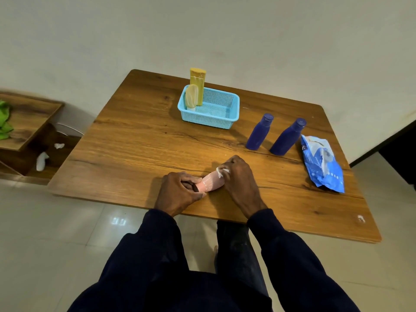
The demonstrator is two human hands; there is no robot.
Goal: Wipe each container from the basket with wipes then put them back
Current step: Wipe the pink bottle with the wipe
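Both hands are down by the near edge of the worktop (126, 143), about the middle of it. The pink container (211, 183) lies on its side between them, just in from that edge. The left hand (180, 190) has its fingers curled round the cap end. The right hand (238, 176) is clamped on a scrunched white wipe (221, 171) and presses it against the other end of the container. So neither hand is loose, and the two are nearly touching.

The light blue basket (209, 121) sits toward the far edge, well apart from the hands, with plain wood between. In its left end stand a tall yellow bottle (198, 84) and a paler tube (191, 95) in front of it, and the two look to be touching. The mesh floor shows in the right part of the basket.

Two dark blue bottles (258, 135) (287, 138) stand outside the basket toward the right edge, just beside each other but apart. The blue wipes pack (322, 163) lies flat near the right edge, close to the nearer bottle. I can't tell if the pack and that bottle touch.

The left side of the worktop, from the near-left corner up to the far-left one, shows only wood grain. Off past the left edge is a low wooden shelf (27, 118) with a green cloth (4, 122) on top. A couple of crumpled white wipes (41, 161) lie on its lower level. Pale tiled floor (67, 221) runs along the near edge.
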